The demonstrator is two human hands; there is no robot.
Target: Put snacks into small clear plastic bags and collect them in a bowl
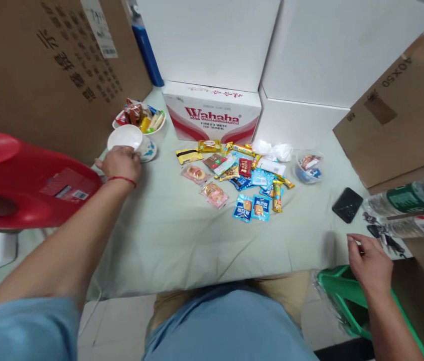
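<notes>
My left hand [120, 165], with a red cord at the wrist, grips the near rim of a white paper bowl [148, 149] with a blue pattern. The bowl stands at the left of the cloth-covered table, against a white bowl of wrapped snacks [159, 131] just behind it. In the middle lies a loose heap of wrapped snacks [245, 168], with two blue packets [251, 208] at its near side. Over the table's front right edge hangs my right hand [372, 260], its thumb and fingers closed together, nothing visible in them. Keys [392, 244] lie close to it.
A Wahaha water carton [214, 115] stands at the back. Right of the heap are crumpled white tissue [274, 149] and a clear tub [308, 167]. A black phone-like object [347, 205] and plastic bottles [415, 198] lie far right. A red jug [34, 180] stands left, a green stool [347, 296] below right.
</notes>
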